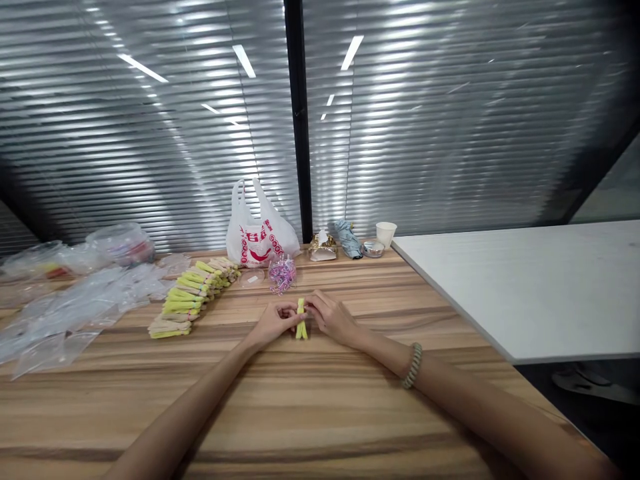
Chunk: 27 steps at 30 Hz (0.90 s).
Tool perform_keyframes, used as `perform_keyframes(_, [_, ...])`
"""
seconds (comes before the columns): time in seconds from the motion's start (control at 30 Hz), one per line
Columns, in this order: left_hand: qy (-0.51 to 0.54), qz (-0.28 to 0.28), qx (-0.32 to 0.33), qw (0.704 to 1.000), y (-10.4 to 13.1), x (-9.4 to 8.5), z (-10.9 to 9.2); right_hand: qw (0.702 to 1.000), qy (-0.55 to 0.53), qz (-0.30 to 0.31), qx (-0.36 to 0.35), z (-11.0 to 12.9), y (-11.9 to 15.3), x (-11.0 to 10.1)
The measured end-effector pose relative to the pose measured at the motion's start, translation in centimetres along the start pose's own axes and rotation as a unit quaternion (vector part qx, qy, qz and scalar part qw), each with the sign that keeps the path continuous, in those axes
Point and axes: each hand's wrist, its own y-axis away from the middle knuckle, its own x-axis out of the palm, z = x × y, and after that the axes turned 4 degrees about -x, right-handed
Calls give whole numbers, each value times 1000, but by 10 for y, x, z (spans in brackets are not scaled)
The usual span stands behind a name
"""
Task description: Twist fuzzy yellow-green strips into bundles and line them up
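Note:
A small yellow bundle of strips [301, 320] stands out between my two hands over the wooden table, pinched in at the middle and split at its lower end. My left hand [274, 324] grips it from the left, thumb across its front. From the right, my right hand [334, 319] is closed with its fingertips at the bundle's upper edge; whatever lies between them is too small to make out. Left of my hands lies a long row of similar yellow and beige bundles [193, 293]. Beyond the hands sits a clear bag of pink and purple bands [283, 273].
Clear plastic bags [95, 303] spread over the table's left side. At the back stand a white carrier bag [263, 237], a tissue pack [323, 247], a blue folded item [349, 239], a round tin [373, 249] and a paper cup [385, 233]. A white table [530, 287] adjoins on the right.

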Motion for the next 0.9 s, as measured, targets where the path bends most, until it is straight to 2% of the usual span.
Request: perform_keyframes(0.9, [-8, -4, -4, 1000, 0, 1, 0, 1000, 7, 1, -7, -1, 1, 0])
